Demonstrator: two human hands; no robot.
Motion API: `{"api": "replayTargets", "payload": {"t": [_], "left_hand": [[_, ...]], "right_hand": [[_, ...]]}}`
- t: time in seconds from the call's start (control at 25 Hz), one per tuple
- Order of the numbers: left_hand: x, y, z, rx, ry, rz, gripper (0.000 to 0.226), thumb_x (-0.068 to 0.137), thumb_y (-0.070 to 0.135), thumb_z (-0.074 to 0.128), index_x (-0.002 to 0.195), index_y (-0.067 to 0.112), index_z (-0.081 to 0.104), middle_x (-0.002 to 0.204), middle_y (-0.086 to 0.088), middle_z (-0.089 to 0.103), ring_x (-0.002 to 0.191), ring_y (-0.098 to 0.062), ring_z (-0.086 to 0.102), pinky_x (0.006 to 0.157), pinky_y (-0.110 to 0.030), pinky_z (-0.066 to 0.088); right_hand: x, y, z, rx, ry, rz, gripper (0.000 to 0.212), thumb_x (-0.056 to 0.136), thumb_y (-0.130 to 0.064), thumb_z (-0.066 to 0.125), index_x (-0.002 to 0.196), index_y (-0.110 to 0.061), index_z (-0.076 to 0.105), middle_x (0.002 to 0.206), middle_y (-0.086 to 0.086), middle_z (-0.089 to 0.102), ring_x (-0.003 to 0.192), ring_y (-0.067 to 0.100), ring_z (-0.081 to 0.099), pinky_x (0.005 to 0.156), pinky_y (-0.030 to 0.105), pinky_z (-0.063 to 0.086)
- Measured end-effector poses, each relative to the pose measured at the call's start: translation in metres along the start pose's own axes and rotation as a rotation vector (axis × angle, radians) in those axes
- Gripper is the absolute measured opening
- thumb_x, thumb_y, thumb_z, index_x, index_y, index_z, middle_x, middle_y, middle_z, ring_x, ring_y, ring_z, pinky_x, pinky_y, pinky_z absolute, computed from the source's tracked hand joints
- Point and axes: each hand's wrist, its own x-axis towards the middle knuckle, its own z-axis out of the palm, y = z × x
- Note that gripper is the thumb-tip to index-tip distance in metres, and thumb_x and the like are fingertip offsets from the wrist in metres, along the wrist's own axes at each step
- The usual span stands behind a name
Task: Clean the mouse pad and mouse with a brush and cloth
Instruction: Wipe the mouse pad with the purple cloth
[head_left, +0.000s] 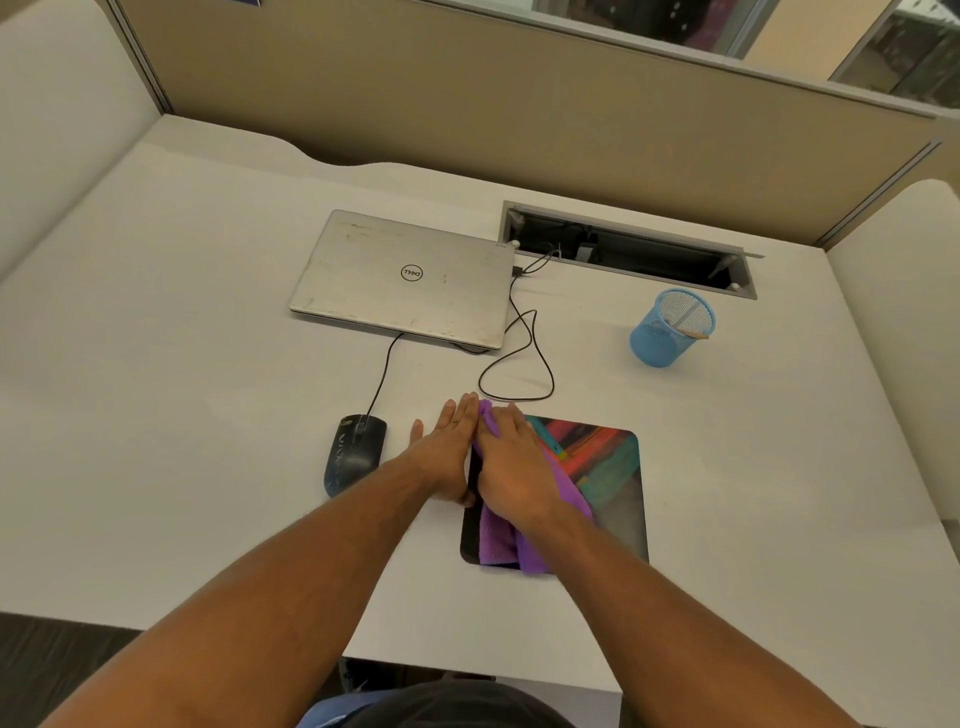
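Desk (182, 415), white and wide, carries everything, with tan partition panels standing along its far and side edges. Toward the far edge lies a shut silver laptop (402, 278), and to its right an open cable trough (628, 249) is sunk into the desk surface. Near the front edge sits the mouse pad (608, 467), dark-rimmed with bright streaks of colour, its left half covered by a purple cloth (498, 540) that runs from the pad's far left corner down to its near edge. The right hand (511, 462) lies flat on the cloth with fingers straight, pressing it onto the pad. The left hand (449, 447) lies just beside it, fingers extended and relaxed, palm down on the desk at the pad's left edge; whether it touches the pad itself is hard to tell. A blue mesh pen cup (670, 330) stands toward the right edge, with a slim stick-like item leaning inside it. The black mouse (356, 452) rests left of the hands, its cable (382, 374) running to the laptop.
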Motion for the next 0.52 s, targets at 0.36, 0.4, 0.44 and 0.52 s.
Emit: {"api": "replayTargets", "payload": {"t": [0.36,0.4,0.44,0.52], "left_hand": [[0.0,-0.004,0.002,-0.033,0.036,0.002,0.144,0.07,0.027,0.088,0.149,0.022,-0.033,0.162,0.003,-0.025,0.15,-0.017,-0.019,0.117,-0.048,-0.012],[0.0,-0.004,0.002,-0.029,0.04,0.005,0.145,0.069,0.028,0.088,0.149,0.021,-0.033,0.162,0.003,-0.025,0.15,-0.017,-0.018,0.117,-0.048,-0.012],[0.0,-0.005,0.002,-0.025,0.042,0.005,0.146,0.069,0.028,0.089,0.149,0.021,-0.033,0.162,0.003,-0.026,0.15,-0.017,-0.018,0.117,-0.047,-0.012],[0.001,-0.005,0.003,-0.033,0.045,0.002,0.146,0.069,0.028,0.089,0.149,0.022,-0.033,0.162,0.003,-0.025,0.15,-0.017,-0.018,0.117,-0.047,-0.012]], "right_hand": [[0.003,0.01,-0.009,-0.034,-0.001,-0.093,0.077,0.097,-0.008,0.056,0.164,-0.022,0.019,0.169,0.005,0.017,0.158,0.027,0.005,0.129,0.042,0.014],[0.01,0.008,-0.012,-0.007,-0.02,-0.066,0.079,0.098,-0.007,0.056,0.164,-0.021,0.016,0.17,0.006,0.015,0.159,0.028,0.002,0.129,0.042,0.014],[0.013,0.006,-0.014,0.003,-0.035,-0.044,0.081,0.098,-0.006,0.056,0.165,-0.021,0.012,0.171,0.006,0.01,0.159,0.028,-0.001,0.129,0.043,0.013],[0.002,0.005,-0.009,0.01,-0.045,-0.031,0.083,0.098,-0.006,0.054,0.165,-0.019,0.006,0.173,0.006,0.0,0.159,0.027,-0.007,0.129,0.043,0.008]]}}
